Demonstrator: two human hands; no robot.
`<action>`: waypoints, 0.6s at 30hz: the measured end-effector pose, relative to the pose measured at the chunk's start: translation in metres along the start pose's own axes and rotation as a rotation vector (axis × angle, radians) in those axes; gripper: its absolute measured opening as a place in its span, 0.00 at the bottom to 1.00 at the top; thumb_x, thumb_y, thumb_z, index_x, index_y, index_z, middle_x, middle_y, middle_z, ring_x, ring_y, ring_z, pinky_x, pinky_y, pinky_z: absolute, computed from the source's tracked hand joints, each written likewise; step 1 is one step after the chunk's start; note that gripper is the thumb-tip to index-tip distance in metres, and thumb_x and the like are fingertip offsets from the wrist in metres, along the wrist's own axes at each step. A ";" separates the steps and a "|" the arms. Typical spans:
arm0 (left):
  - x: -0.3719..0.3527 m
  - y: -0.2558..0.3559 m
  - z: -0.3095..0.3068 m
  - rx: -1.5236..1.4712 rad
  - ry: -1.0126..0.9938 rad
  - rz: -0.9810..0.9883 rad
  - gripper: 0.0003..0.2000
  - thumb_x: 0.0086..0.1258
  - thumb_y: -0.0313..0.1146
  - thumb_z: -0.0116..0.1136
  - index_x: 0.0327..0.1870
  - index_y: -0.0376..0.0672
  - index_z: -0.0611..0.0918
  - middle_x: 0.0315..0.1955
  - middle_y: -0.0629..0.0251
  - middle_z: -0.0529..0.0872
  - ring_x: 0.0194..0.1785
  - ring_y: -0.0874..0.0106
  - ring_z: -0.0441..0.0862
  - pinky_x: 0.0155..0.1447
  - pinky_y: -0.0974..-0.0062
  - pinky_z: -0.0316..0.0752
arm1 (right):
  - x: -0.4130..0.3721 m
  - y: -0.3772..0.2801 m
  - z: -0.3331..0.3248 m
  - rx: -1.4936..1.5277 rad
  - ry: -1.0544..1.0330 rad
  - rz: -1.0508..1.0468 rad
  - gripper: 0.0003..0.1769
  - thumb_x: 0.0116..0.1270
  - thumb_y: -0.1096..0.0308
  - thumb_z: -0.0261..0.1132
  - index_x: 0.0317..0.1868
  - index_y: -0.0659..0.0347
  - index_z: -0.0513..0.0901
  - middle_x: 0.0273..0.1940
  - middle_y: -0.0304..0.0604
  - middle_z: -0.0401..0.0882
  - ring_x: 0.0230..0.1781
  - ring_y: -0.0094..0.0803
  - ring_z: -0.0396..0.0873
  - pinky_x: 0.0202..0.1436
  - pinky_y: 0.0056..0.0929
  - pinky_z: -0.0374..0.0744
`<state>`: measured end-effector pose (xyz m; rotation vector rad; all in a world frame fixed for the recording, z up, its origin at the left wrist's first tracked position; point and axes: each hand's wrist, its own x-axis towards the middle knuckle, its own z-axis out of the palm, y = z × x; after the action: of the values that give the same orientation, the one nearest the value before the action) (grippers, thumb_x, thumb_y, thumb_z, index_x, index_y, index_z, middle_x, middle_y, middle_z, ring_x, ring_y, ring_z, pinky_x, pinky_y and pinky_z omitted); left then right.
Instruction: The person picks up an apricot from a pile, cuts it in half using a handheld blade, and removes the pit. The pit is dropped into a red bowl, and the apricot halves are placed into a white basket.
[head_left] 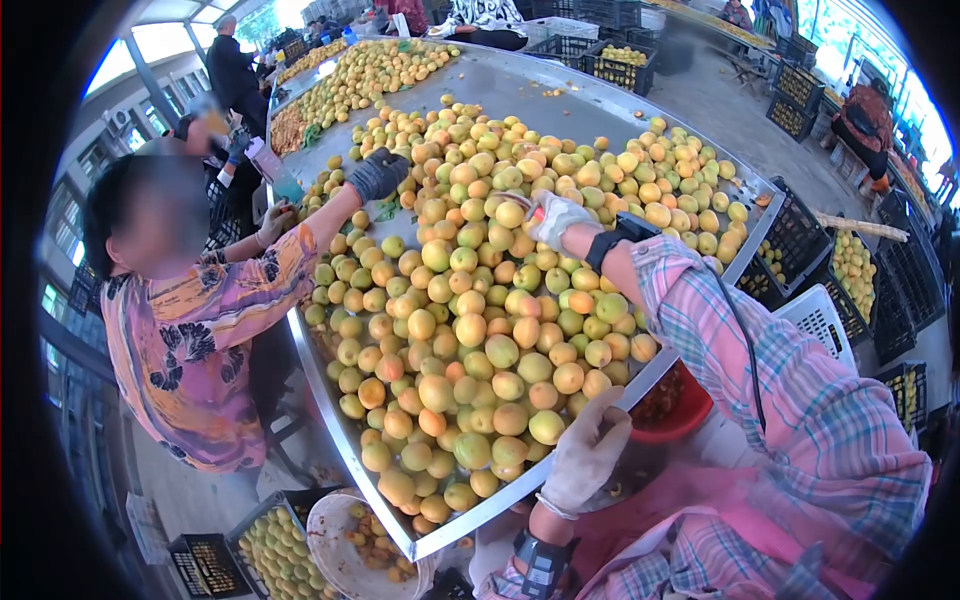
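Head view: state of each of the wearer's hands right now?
Left hand: loosely curled; whether it holds anything can't be told.
Right hand: curled over the fruit; grip can't be told.

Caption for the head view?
Gloved right hand among yellowish fruit heaped on a metal table, gloved left hand near its rim.

Wht bucket [322, 527] lower L, wht basket [822, 326] btwn red basin [690, 408] & blk crates [915, 250], R.

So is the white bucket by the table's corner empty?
No, the white bucket is partly filled: orange-brown fruit lies inside, with bare white wall showing beside it.
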<state>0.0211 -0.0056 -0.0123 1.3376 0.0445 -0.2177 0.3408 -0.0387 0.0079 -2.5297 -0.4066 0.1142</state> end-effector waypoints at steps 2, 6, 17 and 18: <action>0.003 0.003 -0.001 0.039 -0.011 0.008 0.23 0.70 0.23 0.56 0.66 0.33 0.68 0.38 0.68 0.79 0.36 0.81 0.74 0.41 0.85 0.72 | 0.000 -0.001 0.003 0.009 -0.023 -0.005 0.21 0.54 0.56 0.70 0.47 0.50 0.79 0.46 0.51 0.83 0.50 0.47 0.81 0.54 0.41 0.78; 0.005 0.001 0.000 0.001 -0.022 -0.029 0.23 0.70 0.23 0.56 0.66 0.33 0.68 0.38 0.67 0.79 0.37 0.81 0.75 0.41 0.84 0.73 | 0.002 0.000 0.005 -0.011 -0.098 -0.067 0.24 0.51 0.53 0.71 0.48 0.52 0.79 0.44 0.50 0.83 0.48 0.45 0.81 0.52 0.40 0.78; 0.001 0.013 -0.001 -0.113 0.102 0.101 0.23 0.71 0.24 0.55 0.66 0.32 0.68 0.39 0.67 0.79 0.39 0.79 0.75 0.44 0.82 0.73 | -0.103 -0.035 -0.060 0.488 -0.497 0.036 0.28 0.56 0.53 0.68 0.54 0.61 0.78 0.24 0.41 0.79 0.18 0.29 0.78 0.19 0.26 0.77; -0.002 0.017 -0.001 -0.167 0.175 0.120 0.22 0.71 0.24 0.54 0.66 0.32 0.68 0.39 0.67 0.78 0.38 0.79 0.75 0.44 0.82 0.73 | -0.118 -0.034 -0.069 0.531 -0.535 0.034 0.28 0.57 0.53 0.68 0.55 0.62 0.78 0.21 0.40 0.78 0.16 0.28 0.77 0.18 0.25 0.77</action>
<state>0.0227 -0.0010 0.0037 1.1852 0.1267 0.0056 0.2316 -0.0847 0.0830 -1.9527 -0.4630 0.8108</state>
